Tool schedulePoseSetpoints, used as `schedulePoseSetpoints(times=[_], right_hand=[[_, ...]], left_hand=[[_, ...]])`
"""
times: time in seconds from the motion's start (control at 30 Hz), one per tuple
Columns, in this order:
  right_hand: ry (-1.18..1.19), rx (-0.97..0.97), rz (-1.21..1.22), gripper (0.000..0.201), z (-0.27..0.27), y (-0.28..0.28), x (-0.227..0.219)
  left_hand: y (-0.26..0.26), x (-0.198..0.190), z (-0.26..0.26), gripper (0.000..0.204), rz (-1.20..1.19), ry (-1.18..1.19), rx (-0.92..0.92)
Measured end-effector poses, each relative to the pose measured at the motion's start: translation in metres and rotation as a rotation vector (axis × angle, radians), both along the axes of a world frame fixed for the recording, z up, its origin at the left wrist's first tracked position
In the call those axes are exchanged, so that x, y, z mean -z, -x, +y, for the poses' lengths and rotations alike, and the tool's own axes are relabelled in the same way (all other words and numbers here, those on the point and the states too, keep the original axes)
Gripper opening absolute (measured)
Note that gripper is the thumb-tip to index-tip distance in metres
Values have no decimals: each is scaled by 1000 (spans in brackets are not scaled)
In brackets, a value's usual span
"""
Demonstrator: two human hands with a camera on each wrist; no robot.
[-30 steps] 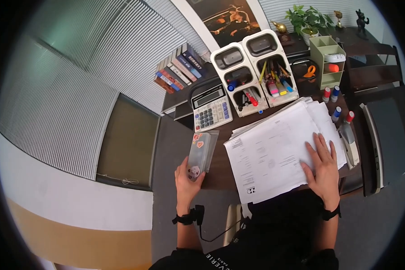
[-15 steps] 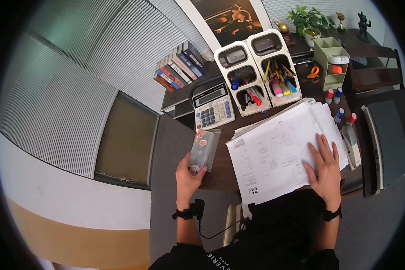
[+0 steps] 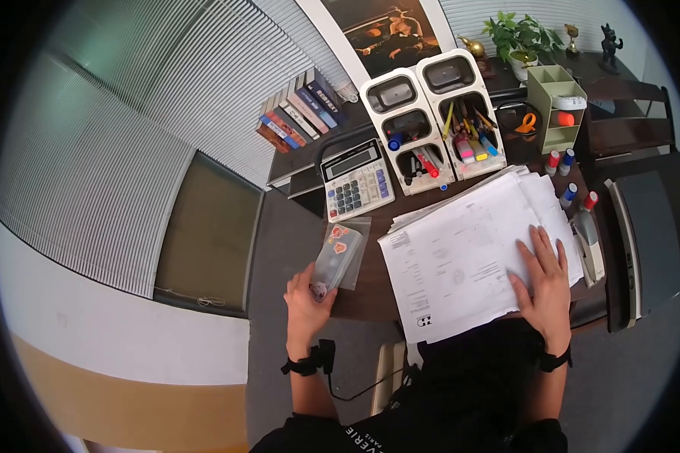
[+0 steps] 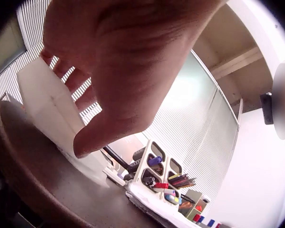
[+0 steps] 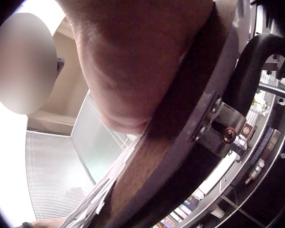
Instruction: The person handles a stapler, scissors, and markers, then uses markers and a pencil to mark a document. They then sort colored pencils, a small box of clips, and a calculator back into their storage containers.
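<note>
In the head view my left hand grips the near end of a translucent box with orange stickers, thumb on the right side and fingers on the left. A clear plastic sheet or sleeve shows along the box's right side, over the table's left edge. The left wrist view has the box whitish and tilted, with the thumb along its side. My right hand lies on the right part of a stack of printed papers, fingers spread. Its fingers are hidden in the right wrist view.
A calculator lies beyond the box. White organizers with pens and markers stand behind the papers. Several capped bottles and a stapler sit to the right, near a green compartment holder. Books stand at the back left.
My left hand has moved slightly left and toward me with the box, so more of the clear plastic shows on its right. The right hand stays on the papers.
</note>
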State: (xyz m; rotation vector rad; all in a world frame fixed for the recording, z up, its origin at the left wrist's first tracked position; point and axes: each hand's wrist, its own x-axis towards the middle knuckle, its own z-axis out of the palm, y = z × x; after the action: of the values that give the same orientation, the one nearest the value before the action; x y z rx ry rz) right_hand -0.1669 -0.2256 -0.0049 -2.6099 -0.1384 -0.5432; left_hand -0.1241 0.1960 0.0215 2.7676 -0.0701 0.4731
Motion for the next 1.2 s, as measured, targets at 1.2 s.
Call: schedulePoseSetpoints(times=[1.2], right_hand=[[-51,-5,-30,49,-3,5,0]], left_hand=[[-205,-38,1,81,-32,7,490]])
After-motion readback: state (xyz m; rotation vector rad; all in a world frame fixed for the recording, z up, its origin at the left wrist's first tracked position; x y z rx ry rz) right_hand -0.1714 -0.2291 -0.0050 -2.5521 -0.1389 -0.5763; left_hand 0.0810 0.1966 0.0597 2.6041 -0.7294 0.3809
